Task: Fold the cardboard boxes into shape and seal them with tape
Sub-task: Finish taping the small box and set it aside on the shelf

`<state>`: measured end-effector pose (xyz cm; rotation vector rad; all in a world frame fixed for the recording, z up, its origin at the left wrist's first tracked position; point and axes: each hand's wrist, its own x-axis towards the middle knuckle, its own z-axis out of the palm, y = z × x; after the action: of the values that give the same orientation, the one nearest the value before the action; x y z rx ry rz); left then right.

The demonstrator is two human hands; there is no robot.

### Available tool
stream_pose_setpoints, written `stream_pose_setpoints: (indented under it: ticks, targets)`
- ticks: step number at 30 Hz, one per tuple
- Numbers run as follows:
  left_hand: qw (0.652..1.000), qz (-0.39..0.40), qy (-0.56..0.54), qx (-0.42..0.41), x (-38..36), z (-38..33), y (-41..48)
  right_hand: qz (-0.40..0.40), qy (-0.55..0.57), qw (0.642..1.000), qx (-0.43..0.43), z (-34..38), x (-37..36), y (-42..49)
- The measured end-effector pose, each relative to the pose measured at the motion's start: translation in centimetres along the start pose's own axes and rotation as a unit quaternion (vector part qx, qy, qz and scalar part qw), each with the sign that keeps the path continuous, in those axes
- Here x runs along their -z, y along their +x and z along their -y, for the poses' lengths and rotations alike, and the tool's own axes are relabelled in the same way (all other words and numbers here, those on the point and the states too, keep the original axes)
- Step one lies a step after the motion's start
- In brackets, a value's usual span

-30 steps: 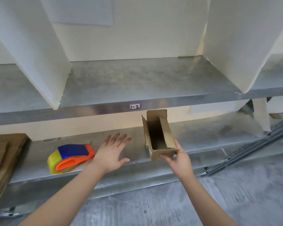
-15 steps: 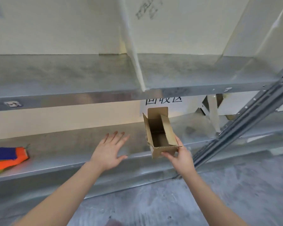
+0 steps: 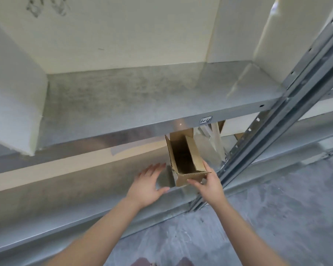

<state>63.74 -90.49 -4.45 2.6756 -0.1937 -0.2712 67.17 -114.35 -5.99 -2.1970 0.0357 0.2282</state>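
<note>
Right hand pinches the open-topped box by its near end, just right of the flat, empty left hand over the shelf, and the tape has slid out of view leftward, so sealing looks some way off.

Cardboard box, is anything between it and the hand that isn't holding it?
No, nothing visible. The left hand is open just left of the cardboard box, with only the metal shelf showing in the gap. The right hand holds the box's near end.
</note>
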Motion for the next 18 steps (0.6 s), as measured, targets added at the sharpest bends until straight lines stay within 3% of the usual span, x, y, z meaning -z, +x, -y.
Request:
stream_pose_setpoints:
  ticks: [4, 7, 13, 18]
  targets:
    - [0.974, -0.028, -0.218, 0.048, -1.6, -4.2, 3.1, 0.025, 0.020, 0.999, -0.004, -1.1, 1.0, 2.3]
    - [0.945, -0.066, -0.306, 0.098, -3.0, -5.7, 4.6, 0.030, 0.036, 0.999, -0.009, -1.4, 1.7, 3.3]
    - [0.923, -0.110, -0.346, 0.125, -5.6, -5.9, 5.8, 0.050, 0.042, 0.998, -0.012, -3.7, 1.5, 4.4]
    - [0.931, -0.085, -0.330, 0.131, -6.1, -5.5, 6.2, 0.058, 0.044, 0.997, -0.012, -4.0, 1.1, 5.6]
